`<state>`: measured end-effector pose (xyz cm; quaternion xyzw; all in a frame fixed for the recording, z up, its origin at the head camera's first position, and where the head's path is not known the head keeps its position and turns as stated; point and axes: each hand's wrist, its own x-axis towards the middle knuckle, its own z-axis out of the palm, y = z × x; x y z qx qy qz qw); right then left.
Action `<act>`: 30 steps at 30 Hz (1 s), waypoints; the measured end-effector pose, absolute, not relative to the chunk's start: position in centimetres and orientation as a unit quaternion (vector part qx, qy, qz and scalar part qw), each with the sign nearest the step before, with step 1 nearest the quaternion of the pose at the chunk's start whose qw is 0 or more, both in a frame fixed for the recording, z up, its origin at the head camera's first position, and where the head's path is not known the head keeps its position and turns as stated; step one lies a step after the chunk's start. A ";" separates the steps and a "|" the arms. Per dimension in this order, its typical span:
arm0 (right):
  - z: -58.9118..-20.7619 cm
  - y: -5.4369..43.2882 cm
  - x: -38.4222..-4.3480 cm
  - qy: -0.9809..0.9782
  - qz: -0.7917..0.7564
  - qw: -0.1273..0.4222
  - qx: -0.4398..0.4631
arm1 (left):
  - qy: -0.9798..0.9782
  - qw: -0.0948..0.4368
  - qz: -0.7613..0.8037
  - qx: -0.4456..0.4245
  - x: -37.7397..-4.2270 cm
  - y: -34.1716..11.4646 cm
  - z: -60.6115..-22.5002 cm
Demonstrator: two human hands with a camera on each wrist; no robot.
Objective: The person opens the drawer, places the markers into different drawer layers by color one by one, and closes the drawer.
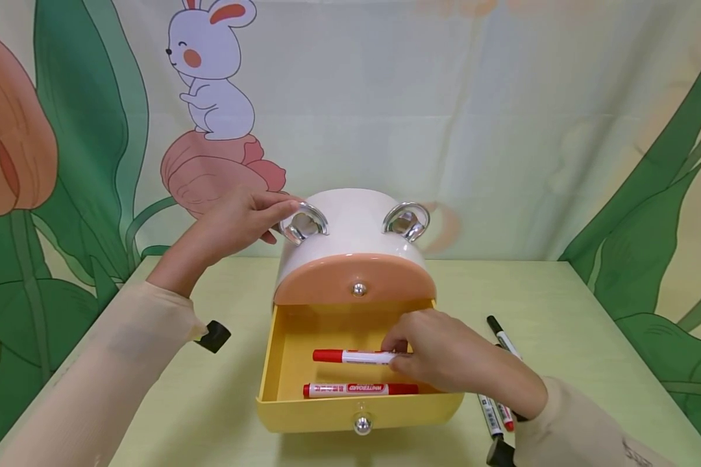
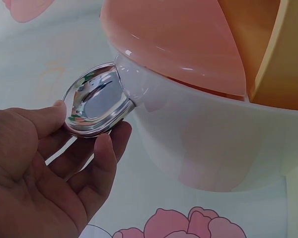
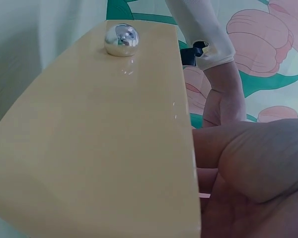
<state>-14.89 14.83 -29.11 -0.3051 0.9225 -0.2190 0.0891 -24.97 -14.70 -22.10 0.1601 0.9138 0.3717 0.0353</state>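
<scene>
A small desktop storage box with a white body and an orange upper drawer stands mid-table. Its yellow lower drawer is pulled out. My left hand pinches the box's silver ear between thumb and fingers. Inside the yellow drawer, my right hand grips a red-capped whiteboard marker by its right end, which the fingers hide. A second red whiteboard marker lies along the drawer's front wall. In the right wrist view the drawer front blocks sight of the held marker's body.
Several more markers lie on the table right of the box, among them a black-capped marker, partly behind my right forearm. The other silver ear juts from the box's right side. A printed curtain hangs behind the table.
</scene>
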 end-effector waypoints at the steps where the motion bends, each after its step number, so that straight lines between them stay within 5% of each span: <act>1: -29.1 14.8 -14.9 0.922 -0.220 0.093 -0.305 | 0.914 0.035 0.371 0.160 -25.0 -14.7 -22.1; 30: -29.8 14.2 -15.3 0.921 -0.221 0.099 -0.304 | 0.914 0.037 0.370 0.163 -25.0 -14.7 -22.1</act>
